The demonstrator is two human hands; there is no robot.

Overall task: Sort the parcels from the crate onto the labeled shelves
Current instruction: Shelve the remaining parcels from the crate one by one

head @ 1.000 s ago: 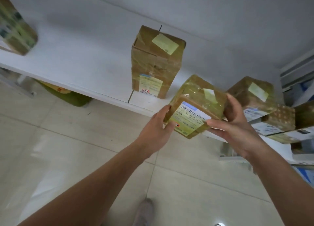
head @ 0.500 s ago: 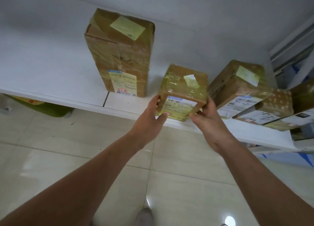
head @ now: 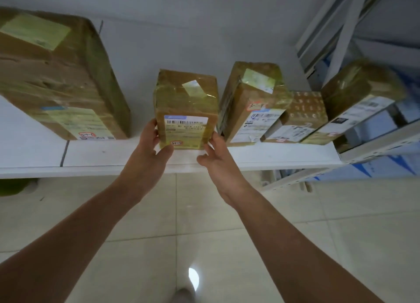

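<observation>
Both hands sat low on the small upright brown cardboard parcel wrapped in glossy clear tape [head: 186,111]: left hand [head: 148,148] clamped round its lower left edge with the thumb on the front bottom corner, right hand [head: 218,157] with fingers laid against the lower right edge and the thumb splayed clear of it. Parcel stood between the palms, base apparently down on the flat white shelf board [head: 113,157], close to the front lip. Likely risks: tape looked slick, so a pull-away could drag the box forward off the lip. It is taller than its base is wide, so a nudge could tip it. Just right of the grip a tall tape-wrapped cardboard parcel [head: 250,107] leaned with little gap, and a sideways shove might knock it or wedge the right fingers. Well left of the grip lay a large creased cardboard box [head: 56,82], dented and soft-cornered. Held parcel had crisp edges, wrinkled film, a white barcode label [head: 186,122] and a small orange-ringed sticker [head: 177,142], its writing too small to confirm the shelf.
</observation>
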